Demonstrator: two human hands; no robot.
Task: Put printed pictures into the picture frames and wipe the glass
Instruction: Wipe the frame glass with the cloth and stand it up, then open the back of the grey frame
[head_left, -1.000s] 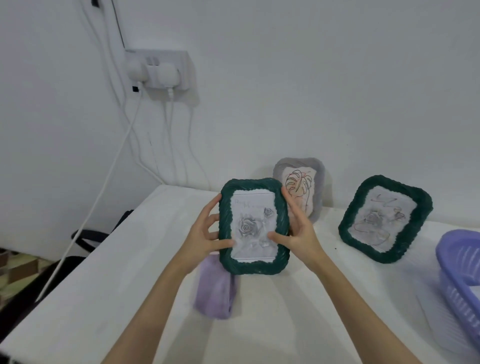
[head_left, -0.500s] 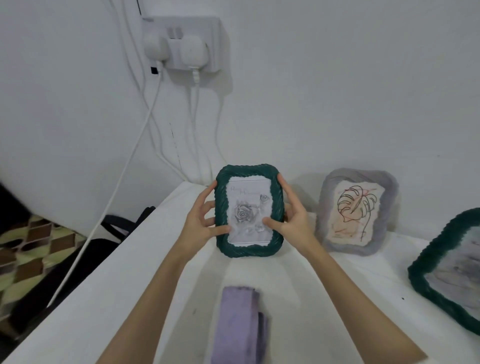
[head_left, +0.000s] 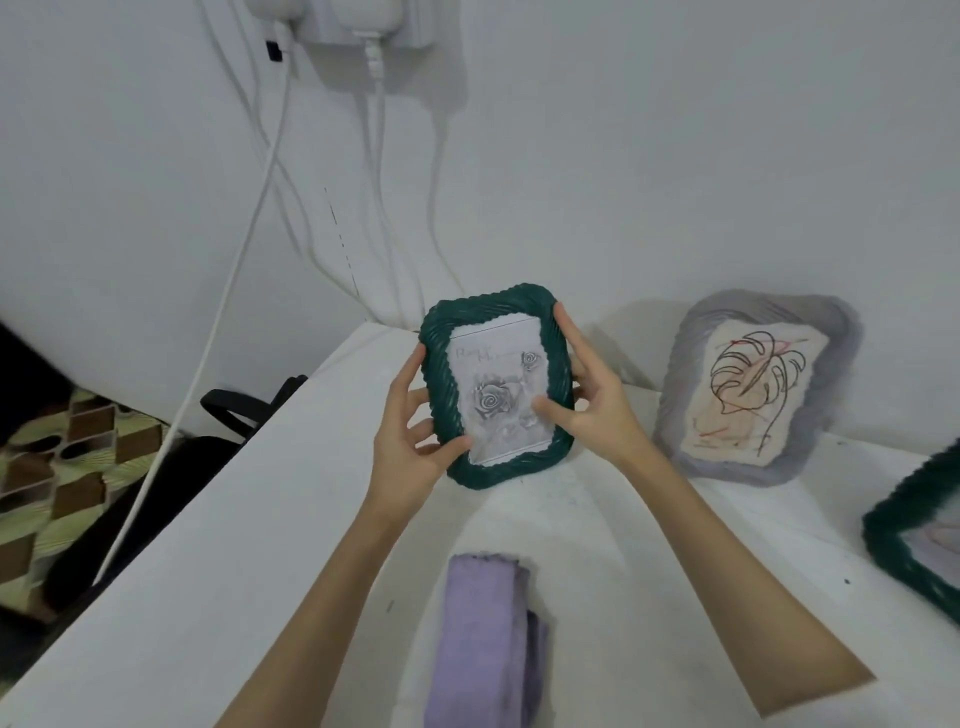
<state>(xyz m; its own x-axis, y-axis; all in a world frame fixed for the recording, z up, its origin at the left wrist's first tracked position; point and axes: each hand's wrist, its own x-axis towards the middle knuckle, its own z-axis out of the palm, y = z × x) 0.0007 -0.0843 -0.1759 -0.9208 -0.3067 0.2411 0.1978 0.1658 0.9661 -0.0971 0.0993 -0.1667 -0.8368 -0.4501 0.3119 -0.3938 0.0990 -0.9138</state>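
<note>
A dark green wavy picture frame (head_left: 441, 332) with a grey rose print behind its glass stands upright near the table's far left corner. My left hand (head_left: 410, 447) grips its left side and lower edge. On the other side, my right hand (head_left: 597, 405) holds the right edge, thumb on the glass. A folded lilac cloth (head_left: 483, 639) lies flat on the table in front of the frame, between my forearms. To the right, a grey frame (head_left: 841, 364) with a leaf drawing leans on the wall. Another green frame (head_left: 898, 535) is cut off at the right edge.
The white table (head_left: 234, 545) ends at a left edge with patterned floor (head_left: 52, 467) and a black bag (head_left: 244, 410) below. A wall socket with plugs (head_left: 363, 26) hangs above, and white cables (head_left: 249, 228) run down the wall past the corner.
The view has shifted left and closer. The green frame, held in both hands, has gone from above the cloth toward the far left corner and now sits lower, near the tabletop.
</note>
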